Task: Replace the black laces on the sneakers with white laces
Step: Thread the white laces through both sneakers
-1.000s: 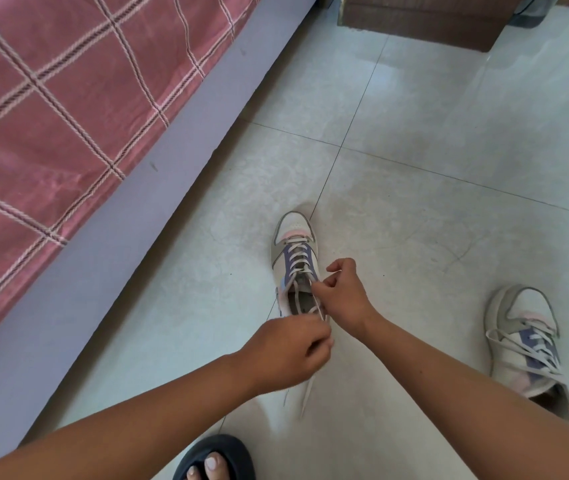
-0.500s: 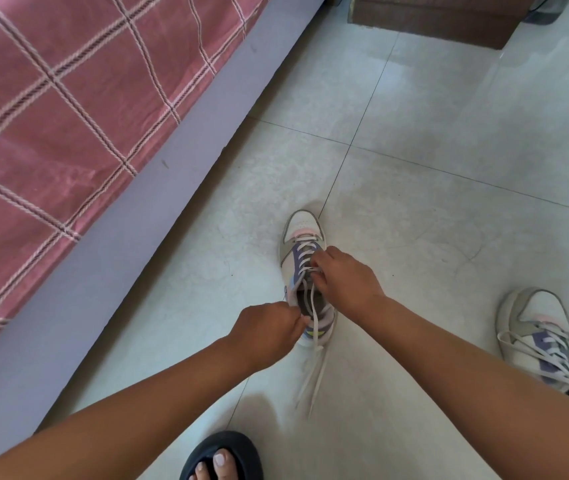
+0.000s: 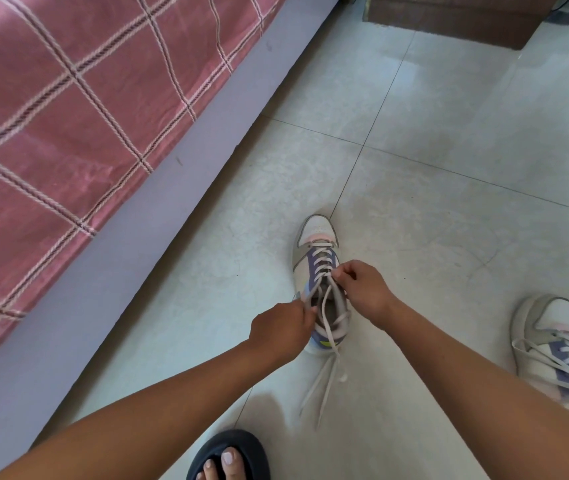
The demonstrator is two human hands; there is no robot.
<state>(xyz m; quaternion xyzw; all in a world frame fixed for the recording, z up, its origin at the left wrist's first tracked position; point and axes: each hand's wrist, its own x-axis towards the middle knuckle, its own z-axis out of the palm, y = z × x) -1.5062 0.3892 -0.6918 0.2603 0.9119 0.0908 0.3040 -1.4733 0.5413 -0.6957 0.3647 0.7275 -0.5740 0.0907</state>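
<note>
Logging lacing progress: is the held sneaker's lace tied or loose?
Loose: white lace ends trail untied onto the floor behind the sneaker.

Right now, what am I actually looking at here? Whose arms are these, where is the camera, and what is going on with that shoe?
There is no machine: a person wears a camera on the head, looking down at their own two arms. The left hand and the right hand each pinch a strand of the white lace on the middle sneaker, which stands on the tiled floor. The lace's loose ends trail toward the person. A second sneaker, also with white laces, lies to the right. At the bottom is a foot in a dark slipper; on the left is a bed with a pink checked sheet.
</note>
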